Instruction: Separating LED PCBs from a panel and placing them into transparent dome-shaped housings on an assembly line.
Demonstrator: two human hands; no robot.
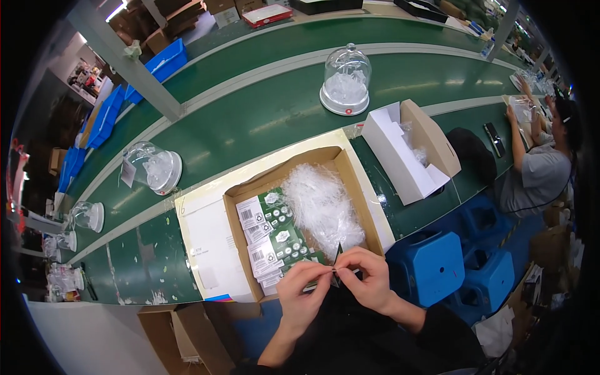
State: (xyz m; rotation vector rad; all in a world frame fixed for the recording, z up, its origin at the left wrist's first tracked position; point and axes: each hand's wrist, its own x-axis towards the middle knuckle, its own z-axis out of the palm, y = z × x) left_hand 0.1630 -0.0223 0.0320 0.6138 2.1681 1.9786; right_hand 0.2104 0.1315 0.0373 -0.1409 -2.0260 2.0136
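My left hand (304, 289) and my right hand (365, 279) meet fingertip to fingertip over the near edge of a shallow cardboard tray (370, 220). Both are closed in a pinch on a small dark green card (339, 252), seen nearly edge-on, its pointed end sticking up between them. In the tray's left half lie several green cards (289, 240) with white barcode labels. A heap of thin clear plastic strands (320, 203) fills the right half. Whether a strand is also between my fingers is too small to tell.
A clear dome on a white base (345, 84) stands upright on the green belt; another dome (156, 170) lies tilted at left. An open white box (403, 150) sits right of the tray. Blue stools (431, 269) and a seated co-worker (540, 169) are at right.
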